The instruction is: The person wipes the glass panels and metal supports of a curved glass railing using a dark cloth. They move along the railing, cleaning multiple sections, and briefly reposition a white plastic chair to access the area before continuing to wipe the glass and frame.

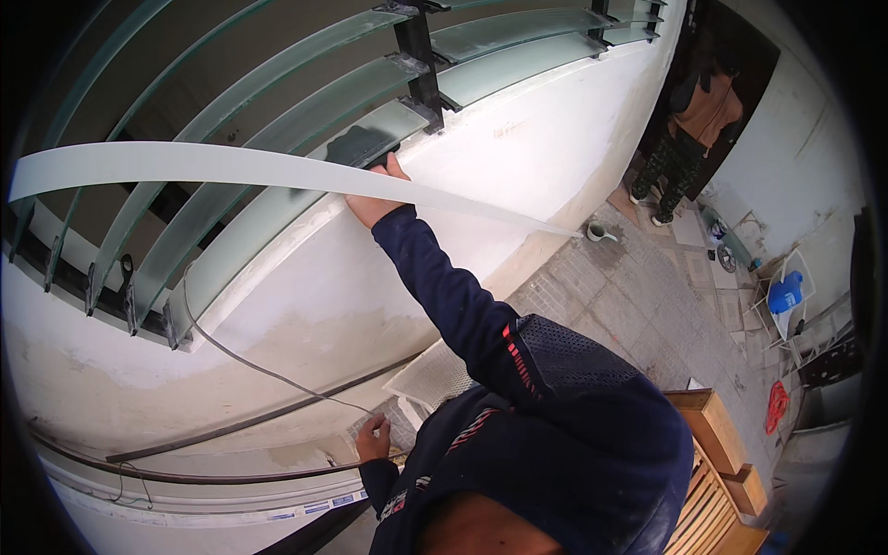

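My right hand (375,209) reaches up to the lowest glass slat (266,236) of a louvered window. Its fingers are bent and partly hidden behind a long white strip (222,164), which crosses in front of them; what they grip is unclear. A dark patch (359,145) shows on the glass beside my fingertips; cloth, shadow or reflection, I cannot tell. Low by the wall, my left hand (373,440) has its fingers closed at the lower end of a thin grey cable (268,372). That cable hangs in a curve from the window's lower left corner.
A dark window post (422,69) separates the slats. Along the wall's foot runs a dark bar (268,412). Wooden furniture (717,430) stands behind me on the right. A cup (597,231) is on the tiled floor. Another person (698,116) stands by the doorway, near a blue container (786,292).
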`<state>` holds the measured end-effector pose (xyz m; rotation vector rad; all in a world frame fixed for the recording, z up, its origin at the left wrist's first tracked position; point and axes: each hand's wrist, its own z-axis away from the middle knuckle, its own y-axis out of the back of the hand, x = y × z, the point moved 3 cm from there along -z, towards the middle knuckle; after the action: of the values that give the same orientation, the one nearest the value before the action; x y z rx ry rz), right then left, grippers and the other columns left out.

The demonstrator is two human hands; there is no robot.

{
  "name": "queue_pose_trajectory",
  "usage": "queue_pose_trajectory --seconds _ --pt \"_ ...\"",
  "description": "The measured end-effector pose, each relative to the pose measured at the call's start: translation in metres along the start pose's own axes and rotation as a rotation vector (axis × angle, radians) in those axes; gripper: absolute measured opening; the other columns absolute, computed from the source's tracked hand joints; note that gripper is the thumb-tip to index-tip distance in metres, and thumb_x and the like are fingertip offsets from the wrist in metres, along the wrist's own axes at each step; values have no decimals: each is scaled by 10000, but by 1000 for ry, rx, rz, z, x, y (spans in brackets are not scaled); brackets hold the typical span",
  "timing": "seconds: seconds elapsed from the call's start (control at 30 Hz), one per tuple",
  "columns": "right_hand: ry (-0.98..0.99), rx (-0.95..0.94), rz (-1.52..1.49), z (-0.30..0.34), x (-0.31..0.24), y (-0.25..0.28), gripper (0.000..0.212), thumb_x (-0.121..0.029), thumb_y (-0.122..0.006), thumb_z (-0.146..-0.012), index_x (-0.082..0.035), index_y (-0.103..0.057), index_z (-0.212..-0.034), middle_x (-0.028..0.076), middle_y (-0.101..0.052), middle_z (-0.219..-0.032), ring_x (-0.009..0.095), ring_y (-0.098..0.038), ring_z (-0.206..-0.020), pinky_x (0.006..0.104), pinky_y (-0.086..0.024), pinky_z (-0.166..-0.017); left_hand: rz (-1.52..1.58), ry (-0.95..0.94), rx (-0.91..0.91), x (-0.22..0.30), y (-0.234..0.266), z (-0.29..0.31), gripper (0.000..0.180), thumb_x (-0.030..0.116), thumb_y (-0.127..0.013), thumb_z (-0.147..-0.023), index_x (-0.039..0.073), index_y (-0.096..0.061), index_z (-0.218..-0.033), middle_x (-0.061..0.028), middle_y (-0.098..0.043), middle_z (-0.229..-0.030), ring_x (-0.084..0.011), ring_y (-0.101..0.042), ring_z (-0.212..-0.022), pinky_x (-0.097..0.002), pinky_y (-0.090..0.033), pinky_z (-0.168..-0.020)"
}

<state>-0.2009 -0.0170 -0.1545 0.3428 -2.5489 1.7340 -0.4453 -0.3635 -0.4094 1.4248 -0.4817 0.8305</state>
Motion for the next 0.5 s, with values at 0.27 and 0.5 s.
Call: queue_pose_trajectory --seconds 0.27,0.5 --pt "271 23 -186 31 -59 10 504 -407 -389 -991 -75 -440 -1367 164 -442 -1414 314 -366 -1344 458 -242 -1164 63 -129 -1 29 3 -43 249 130 -717 -808 28 -710 -1034 -141 -722 -943 -235 -704 -881 -340 -529 -831" --pt "158 335 192 108 -69 45 413 -313 -384 -1011 -41 -481 -1305 143 -584 -1277 302 -568 -1162 475 -438 -1029 32 -104 -106 28 -21 -31 255 154 -708 -827 30 -705 -1051 -132 -719 -971 -226 -697 -902 -348 -523 -840"
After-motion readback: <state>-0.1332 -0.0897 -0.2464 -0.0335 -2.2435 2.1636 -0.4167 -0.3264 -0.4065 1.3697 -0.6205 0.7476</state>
